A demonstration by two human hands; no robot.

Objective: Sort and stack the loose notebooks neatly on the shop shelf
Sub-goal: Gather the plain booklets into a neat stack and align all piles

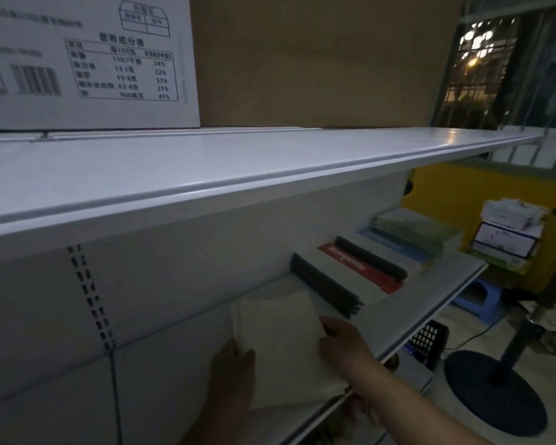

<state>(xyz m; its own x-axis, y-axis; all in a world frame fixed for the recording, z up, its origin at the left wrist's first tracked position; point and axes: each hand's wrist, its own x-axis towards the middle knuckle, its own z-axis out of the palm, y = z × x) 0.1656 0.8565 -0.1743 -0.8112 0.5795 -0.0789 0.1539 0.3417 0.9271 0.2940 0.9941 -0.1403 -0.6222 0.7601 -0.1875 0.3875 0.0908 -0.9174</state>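
Head view, nearest first. Left hand (pixel 235 370) low at the near side, fingers curled round the left edge of a white notebook stack (pixel 276 338). Right hand (pixel 344 343) opposite, thumb and fingertips pinching the stack's right edge. Stack held over the lower shelf (pixel 414 293), near the back panel; resting or lifted, cannot tell. Just beside it, a black-spined notebook (pixel 328 290). Further along the same shelf, a red notebook (pixel 363 268), then a blue pile (pixel 389 244) and a green pile (pixel 421 226). Down right on the floor, black mesh basket (pixel 427 342), round fan base (pixel 495 390), blue stool (pixel 475 297). Above, upper shelf (pixel 270 162) bearing a white printed carton (pixel 87 59) and a brown carton (pixel 318 59).
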